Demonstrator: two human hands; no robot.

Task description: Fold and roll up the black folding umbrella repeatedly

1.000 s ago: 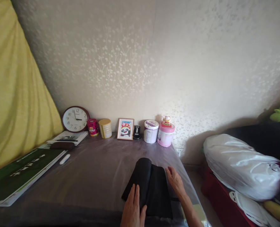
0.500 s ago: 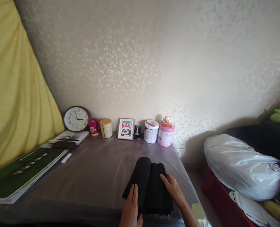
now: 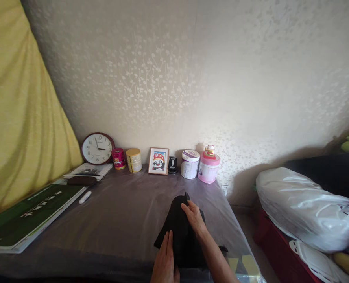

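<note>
A folded piece of black cloth (image 3: pixel 178 222) lies at the front of the table, right of the middle. My right hand (image 3: pixel 194 218) pinches its upper edge, thumb on the near side and the fingers partly hidden behind the fold. Along the cloth's lower left side rests my left hand (image 3: pixel 164 255), its fingers stretched out together against the fabric. My right forearm covers the right part of the cloth. A small black end (image 3: pixel 223 249) pokes out beyond that forearm; whether it belongs to the cloth I cannot tell.
Along the wall stand a round clock (image 3: pixel 97 148), a pink tin (image 3: pixel 119 159), a yellow-lidded can (image 3: pixel 133 161), a framed panda picture (image 3: pixel 158 161) and two tubs, one white (image 3: pixel 190 167), one pink (image 3: pixel 208 171). A green book (image 3: pixel 41 212) lies left. White plastic bag (image 3: pixel 304 208) at right.
My right hand has moved up and left from the cloth's right side to its top edge. The cloth's right part is now folded up and leftward. My left hand stays nearly in place.
</note>
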